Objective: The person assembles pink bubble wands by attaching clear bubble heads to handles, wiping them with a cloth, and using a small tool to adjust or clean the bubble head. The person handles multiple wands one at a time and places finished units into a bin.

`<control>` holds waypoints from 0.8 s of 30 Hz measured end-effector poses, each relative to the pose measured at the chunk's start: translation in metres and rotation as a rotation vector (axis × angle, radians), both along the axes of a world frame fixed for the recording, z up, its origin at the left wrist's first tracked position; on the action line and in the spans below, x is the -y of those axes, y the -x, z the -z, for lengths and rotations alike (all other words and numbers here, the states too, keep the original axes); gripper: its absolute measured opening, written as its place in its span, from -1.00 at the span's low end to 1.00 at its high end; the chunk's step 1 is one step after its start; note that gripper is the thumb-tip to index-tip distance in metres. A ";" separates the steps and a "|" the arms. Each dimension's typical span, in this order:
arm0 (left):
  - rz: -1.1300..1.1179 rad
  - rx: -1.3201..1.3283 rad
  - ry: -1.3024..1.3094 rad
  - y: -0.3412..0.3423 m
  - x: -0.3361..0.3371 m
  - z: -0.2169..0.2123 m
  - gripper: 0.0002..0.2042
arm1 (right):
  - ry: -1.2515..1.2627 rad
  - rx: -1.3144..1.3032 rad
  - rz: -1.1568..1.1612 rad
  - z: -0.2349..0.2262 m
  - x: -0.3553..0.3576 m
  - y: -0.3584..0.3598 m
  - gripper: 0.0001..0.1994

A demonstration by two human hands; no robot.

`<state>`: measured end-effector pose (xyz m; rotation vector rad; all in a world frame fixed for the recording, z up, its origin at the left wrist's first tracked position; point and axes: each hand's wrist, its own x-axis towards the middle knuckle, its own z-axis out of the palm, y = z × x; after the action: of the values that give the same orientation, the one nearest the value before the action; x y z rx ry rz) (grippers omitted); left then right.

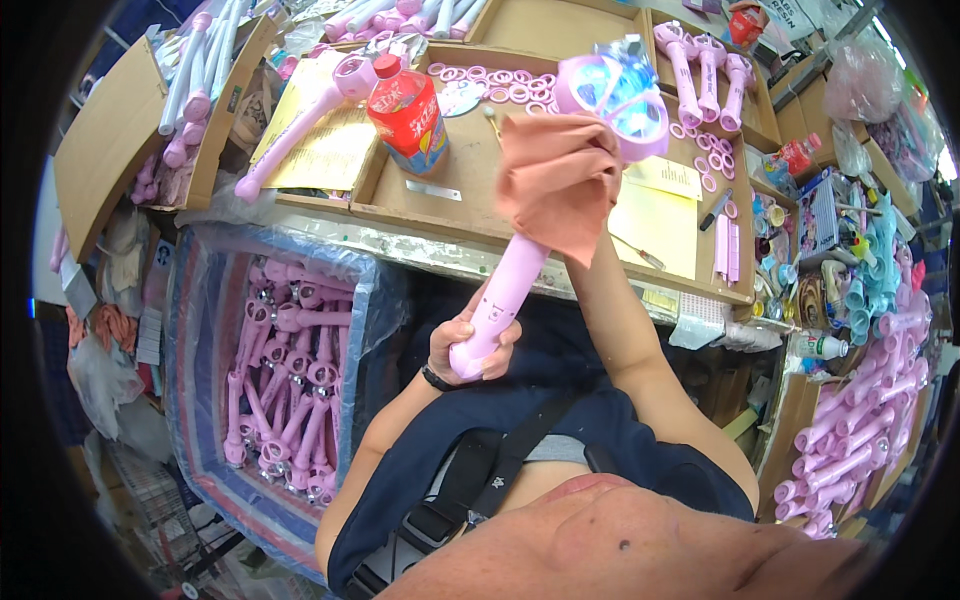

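A pink toy wand (505, 295) slants up across the middle, its clear bluish head (610, 95) glowing inside a pink ring. Around the lower end of its handle, my left hand (470, 340) is closed. An orange-brown cloth (555, 175) is bunched over the wand just below the head. My right forearm (625, 320) reaches up behind it, and the cloth hides most of that hand, which grips it against the wand. Left of the cloth stands a red-capped drink bottle (408, 115) in a shallow cardboard tray (440, 215).
Another pink wand (300, 140) lies on yellow paper (335, 150). Pink rings (505, 85) are scattered in the tray. A striped, plastic-lined bag (200, 400) of finished-looking wands stands at lower left. More pink handles (850, 430) are stacked right. A screwdriver (640, 252) lies on paper.
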<state>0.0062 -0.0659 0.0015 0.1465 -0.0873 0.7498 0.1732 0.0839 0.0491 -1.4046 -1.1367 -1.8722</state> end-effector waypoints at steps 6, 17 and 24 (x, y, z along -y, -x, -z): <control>-0.548 -1.107 -0.717 0.003 -0.013 0.009 -0.31 | 0.817 -2.299 -2.542 0.005 0.003 0.013 -0.80; -0.784 -1.198 -0.805 0.001 -0.005 0.012 -0.63 | 0.399 -2.465 -2.256 0.013 0.007 -0.001 -0.74; -1.552 -1.030 -0.592 -0.026 -0.023 0.038 -0.50 | 1.007 -2.240 -2.277 0.001 0.046 0.032 -0.75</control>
<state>0.0327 -0.0429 -0.0360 1.2358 0.9024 2.0740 0.1416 0.0379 0.0482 -0.4761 -0.7956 1.7021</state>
